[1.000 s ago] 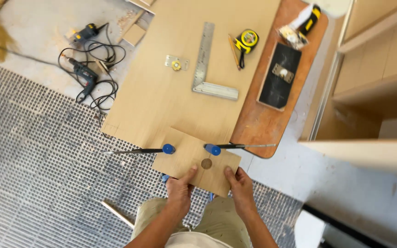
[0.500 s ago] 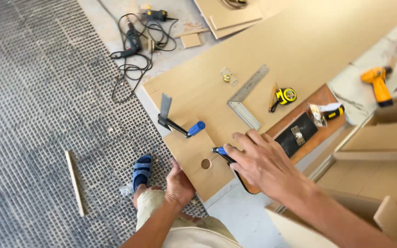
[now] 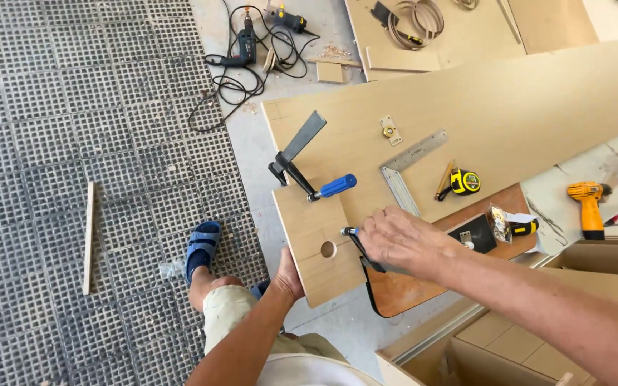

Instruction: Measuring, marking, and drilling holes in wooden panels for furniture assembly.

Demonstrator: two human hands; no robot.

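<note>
Both hands work at a small plywood piece (image 3: 317,246) with a round hole (image 3: 328,249), which lies on the near corner of a long plywood board (image 3: 509,107). The left hand (image 3: 289,275) grips the piece's near edge from below, thumb on top. The right hand (image 3: 402,239) is curled over the handle of a bar clamp (image 3: 355,246) at the piece's right edge; its fingers cover the handle, so the grasp itself is mostly hidden. A second clamp with a blue handle (image 3: 309,168) bites the piece's far edge, its grey bar slanting up over the board.

A second ago both hands lay flat on the near edge of the piece, with the two blue handles showing side by side. Since then the right hand has moved up onto the right-hand clamp and hides its handle, and the view has swung so that the board now runs diagonally.

On the board lie a steel square (image 3: 405,171), a yellow tape measure (image 3: 464,181) and a small brass fitting (image 3: 389,131). A brown panel (image 3: 423,286) sticks out beneath it. A yellow cordless drill (image 3: 589,207) lies at the right. Corded power tools (image 3: 248,46) with tangled black cable lie on the concrete floor, and a grey grid mat (image 3: 51,143) with a thin wooden strip (image 3: 89,236) covers the left. A foot in a blue sandal (image 3: 202,246) stands on the mat.
</note>
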